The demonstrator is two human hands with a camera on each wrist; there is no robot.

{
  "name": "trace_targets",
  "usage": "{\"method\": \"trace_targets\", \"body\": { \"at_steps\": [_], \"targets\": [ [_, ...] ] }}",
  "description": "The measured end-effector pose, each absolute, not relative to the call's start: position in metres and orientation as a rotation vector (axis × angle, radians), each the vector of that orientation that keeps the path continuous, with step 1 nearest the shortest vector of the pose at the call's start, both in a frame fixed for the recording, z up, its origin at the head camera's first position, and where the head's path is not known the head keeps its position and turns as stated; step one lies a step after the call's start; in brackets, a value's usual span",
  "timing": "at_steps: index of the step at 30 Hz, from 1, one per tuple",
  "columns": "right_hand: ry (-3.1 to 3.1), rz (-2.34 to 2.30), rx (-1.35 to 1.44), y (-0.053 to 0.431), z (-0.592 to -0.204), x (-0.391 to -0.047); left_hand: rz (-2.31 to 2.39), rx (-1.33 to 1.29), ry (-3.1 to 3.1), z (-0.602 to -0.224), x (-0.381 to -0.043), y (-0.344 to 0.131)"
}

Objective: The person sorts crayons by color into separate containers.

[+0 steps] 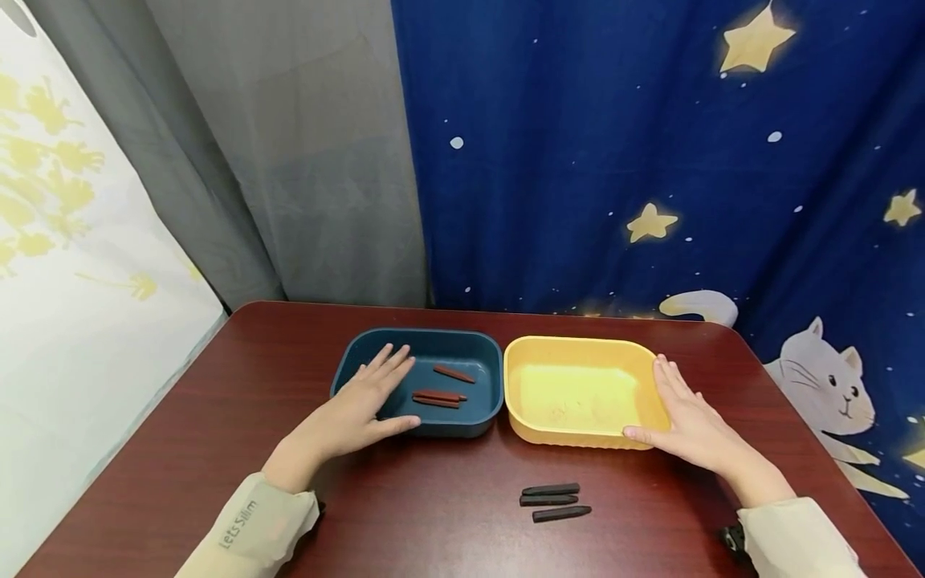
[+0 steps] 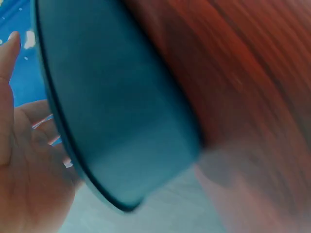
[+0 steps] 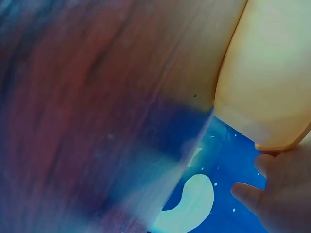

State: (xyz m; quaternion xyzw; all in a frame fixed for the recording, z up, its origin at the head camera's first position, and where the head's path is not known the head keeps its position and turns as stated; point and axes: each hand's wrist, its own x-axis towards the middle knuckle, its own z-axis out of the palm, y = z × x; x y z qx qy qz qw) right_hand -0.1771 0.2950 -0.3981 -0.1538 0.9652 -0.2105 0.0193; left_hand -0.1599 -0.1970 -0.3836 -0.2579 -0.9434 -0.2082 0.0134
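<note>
The right hand [image 1: 690,421] lies along the right end of the yellow tub [image 1: 571,438], its fingers straight along that end and its thumb reaching to the near right corner. The left hand [image 1: 359,411], on the far side of the blue tub from the yellow tub, has its fingers straight and spread over the blue tub's end, with the thumb out by the near rim. Neither hand pinches anything; how firmly either one presses, I cannot tell.

The blue tub [image 1: 455,429] stands just left of the yellow tub, their ends close together. In it lie three reddish-brown crayons: a single crayon [image 1: 454,374] farther back, and a pair of crayons [image 1: 439,395] side by side nearer the front. Three black crayons [image 1: 549,501] lie in front of the yellow tub, two close together and the nearest one slightly tilted.

Both tubs stand on a dark red wooden table [image 1: 419,514]. A pale sleeve [image 1: 249,514] with lettering covers the left forearm, and another pale sleeve [image 1: 795,534] is to the right and front of the yellow tub. Behind the yellow tub hangs a blue curtain [image 1: 542,201] with stars and a cat picture [image 1: 827,385]; farther left hang a gray curtain [image 1: 325,160] and a white cloth [image 1: 87,337] with yellow flowers.
</note>
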Motion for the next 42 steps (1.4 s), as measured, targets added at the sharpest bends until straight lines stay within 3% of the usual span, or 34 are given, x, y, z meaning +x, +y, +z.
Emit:
{"method": "trace_targets", "body": {
  "at_steps": [25,42],
  "targets": [
    [2.975,-0.712,-0.508,0.294,-0.4,-0.178,-0.632,-1.36,-2.718,-0.362,-0.14,-0.099],
    [2.939,-0.754,-0.483,0.295,-0.4,-0.178,-0.398,-1.663,-2.848,-0.372,-0.138,-0.039]
  ]
}}
